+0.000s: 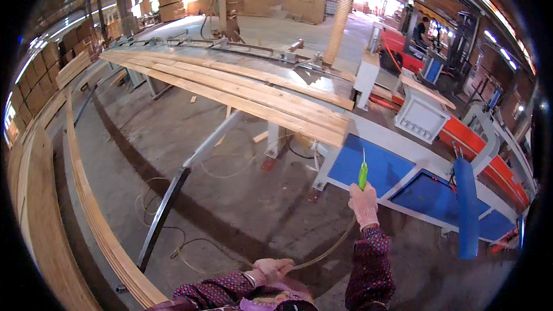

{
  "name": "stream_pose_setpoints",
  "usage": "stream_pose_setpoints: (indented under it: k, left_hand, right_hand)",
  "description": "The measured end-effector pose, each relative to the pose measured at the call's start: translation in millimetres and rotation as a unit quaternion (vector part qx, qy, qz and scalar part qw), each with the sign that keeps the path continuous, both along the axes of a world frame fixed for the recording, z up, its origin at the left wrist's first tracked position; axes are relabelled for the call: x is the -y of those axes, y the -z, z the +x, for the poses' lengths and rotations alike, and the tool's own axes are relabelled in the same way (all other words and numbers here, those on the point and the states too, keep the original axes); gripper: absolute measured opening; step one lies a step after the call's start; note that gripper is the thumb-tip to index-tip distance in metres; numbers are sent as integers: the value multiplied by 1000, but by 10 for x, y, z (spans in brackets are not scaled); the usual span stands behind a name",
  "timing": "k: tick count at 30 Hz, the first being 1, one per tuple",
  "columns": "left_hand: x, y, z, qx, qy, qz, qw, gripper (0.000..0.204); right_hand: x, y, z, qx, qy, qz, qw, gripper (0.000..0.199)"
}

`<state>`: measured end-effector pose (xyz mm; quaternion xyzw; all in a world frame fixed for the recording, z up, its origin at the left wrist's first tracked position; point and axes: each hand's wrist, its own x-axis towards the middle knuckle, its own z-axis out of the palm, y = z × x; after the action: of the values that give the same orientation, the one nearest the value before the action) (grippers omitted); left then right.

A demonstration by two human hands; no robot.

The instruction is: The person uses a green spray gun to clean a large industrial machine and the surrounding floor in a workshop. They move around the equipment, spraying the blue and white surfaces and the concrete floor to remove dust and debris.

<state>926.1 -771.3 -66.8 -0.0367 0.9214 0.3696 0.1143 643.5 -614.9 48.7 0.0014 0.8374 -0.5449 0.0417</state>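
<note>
My right hand [364, 203], in a pale pink work glove, is raised and wrapped round a green air blow gun [363, 176] with its thin metal nozzle pointing up. From beneath that hand a thin air hose [329, 249] curves down to my left hand [271, 269]. The left one, gloved too, is closed on the hose low in front of me. Ahead, long wooden boards [253, 92] lie side by side along a metal machine table [230, 42]. The nozzle stands in front of the blue panel [377, 158] of the machine, just right of the board ends.
Long boards [95, 213] are stacked at the left. A metal bar [167, 210] slants across the space between them and the table. Loose hose [184, 242] loops over the floor. At the right stand a blue curved guard [466, 207] and a forklift [438, 52] with a person seated.
</note>
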Motion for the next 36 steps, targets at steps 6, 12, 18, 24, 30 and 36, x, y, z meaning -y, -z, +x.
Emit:
stream_pose_setpoints:
  k: [6,12,18,24,30,36]
  left_hand:
    - [-224,99,-247,-12,119,-46,992,31]
    - [-1002,1116,-501,45,196,79,976,37]
    - [-2180,718,-676,33,325,-12,945,37]
    - [-3301,684,-1139,10,529,-73,845,32]
    - [-4623,130,-1388,36,608,-101,786,25]
    - [-5664,681,-1969,60,636,-70,766,23]
  right_hand:
    - [-885,-80,357,15,81,137,987,45]
    - [-2443,414,821,26,171,-2,985,54]
    - [-3902,223,1607,91,340,-45,935,60]
    - [-4893,-234,1975,49,436,-46,898,63]
    - [-5667,-206,1868,33,462,101,880,61]
    - [-6741,-247,1457,99,455,92,880,55]
